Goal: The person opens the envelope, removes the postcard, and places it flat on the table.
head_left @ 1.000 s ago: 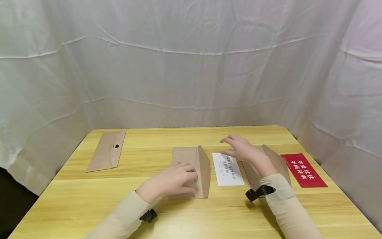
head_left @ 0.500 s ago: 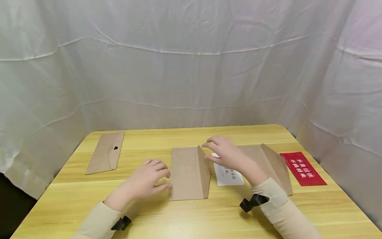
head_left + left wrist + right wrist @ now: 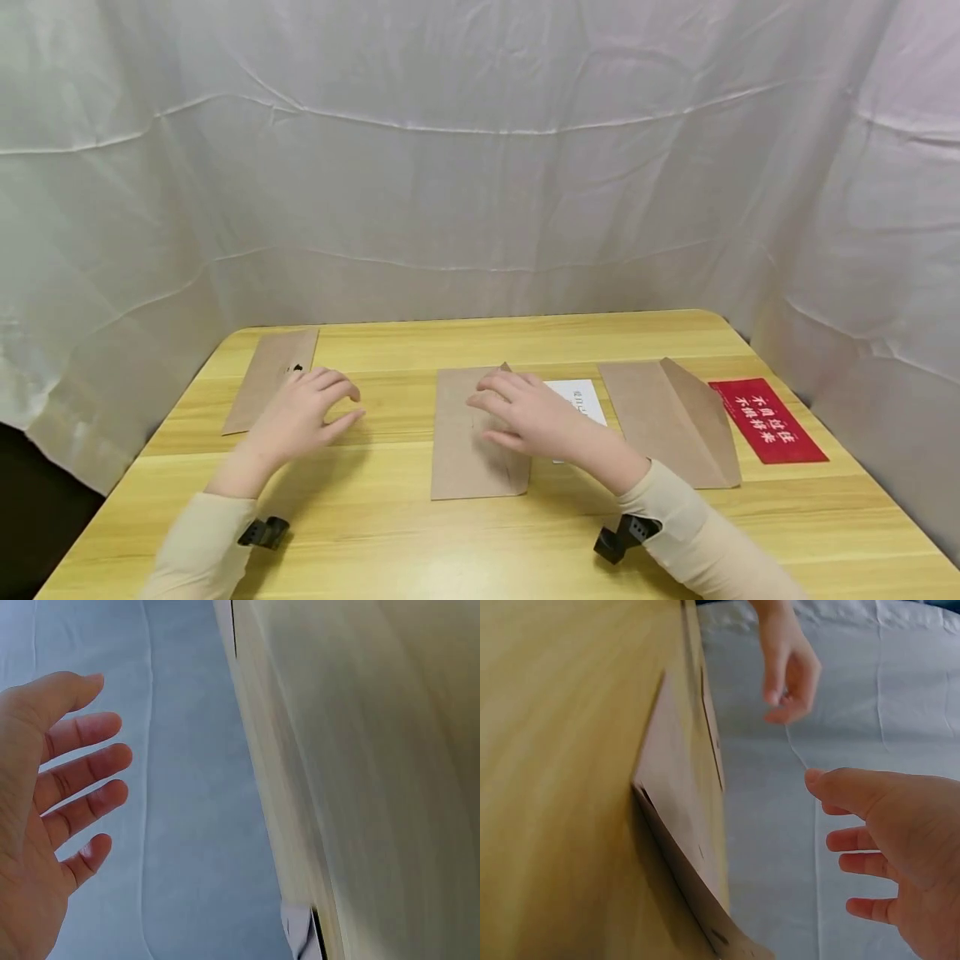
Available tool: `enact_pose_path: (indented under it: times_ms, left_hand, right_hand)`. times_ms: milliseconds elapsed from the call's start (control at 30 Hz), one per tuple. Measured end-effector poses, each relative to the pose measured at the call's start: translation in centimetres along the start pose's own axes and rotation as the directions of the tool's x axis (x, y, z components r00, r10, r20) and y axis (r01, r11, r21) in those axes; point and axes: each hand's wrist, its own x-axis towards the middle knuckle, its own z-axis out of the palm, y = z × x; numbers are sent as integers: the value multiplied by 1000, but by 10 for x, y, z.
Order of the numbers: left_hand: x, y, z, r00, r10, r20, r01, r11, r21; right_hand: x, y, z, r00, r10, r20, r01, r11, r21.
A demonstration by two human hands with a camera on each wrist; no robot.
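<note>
In the head view, my left hand hovers over the table just right of the closed kraft-paper envelope, covering part of it. Its fingers are loosely bent and hold nothing, as the left wrist view also shows. My right hand is above the middle kraft envelope, hiding most of that envelope's raised flap. Nothing is between its spread fingers in the right wrist view. Partly behind the right hand lies a white card with dark printed characters.
Right of the white card lies another kraft envelope with its flap open. A red card with white characters lies at the right edge of the wooden table. A pale curtain surrounds the table's back and sides.
My left hand has moved left from over the middle envelope toward the closed envelope. My right hand has moved left from above the white card to above the middle envelope. The papers stay put.
</note>
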Motion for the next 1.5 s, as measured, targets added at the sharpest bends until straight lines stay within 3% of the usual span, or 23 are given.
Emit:
enact_pose_path:
  times_ms: [300, 433, 533, 667, 733, 800, 933, 1100, 1200, 1333, 1500]
  left_hand:
    - [-17, -40, -9, 991, -115, -66, 119, 990, 69]
    - [-27, -55, -14, 977, -207, -42, 210, 976, 62]
    - [-37, -67, -15, 957, -290, 12, 290, 956, 50]
    - [-51, -83, -15, 919, -380, 102, 379, 925, 32]
    - [-57, -89, -16, 891, -420, 172, 422, 906, 30]
    - [-61, -93, -18, 854, -455, 251, 461, 887, 40]
    - [-67, -98, -21, 760, -513, 398, 539, 840, 54]
    - [-76, -106, -25, 683, -511, 523, 593, 805, 12]
    - [-83, -110, -27, 660, -486, 573, 597, 802, -8]
    - [-91, -115, -30, 658, -459, 596, 589, 808, -28]
    - [-94, -117, -33, 633, -456, 625, 622, 781, -61]
  right_hand:
    - [6, -26, 7, 997, -60, 44, 60, 998, 0]
    - [8, -37, 10, 992, -84, 91, 83, 996, 19]
    - [10, -44, 9, 987, -109, 114, 106, 994, 30]
    - [15, -54, 8, 982, -140, 124, 138, 990, 24]
    - [20, -58, 9, 981, -143, 130, 142, 990, 16]
    - [25, -62, 10, 980, -145, 136, 144, 989, 14]
    - [38, -70, 11, 977, -141, 160, 141, 990, 10]
    - [55, -77, 17, 969, -125, 214, 122, 992, 30]
    - [65, -80, 21, 962, -100, 254, 91, 995, 46]
    - [75, -82, 27, 954, -71, 293, 54, 996, 67]
    - [89, -84, 35, 942, -52, 331, 24, 996, 89]
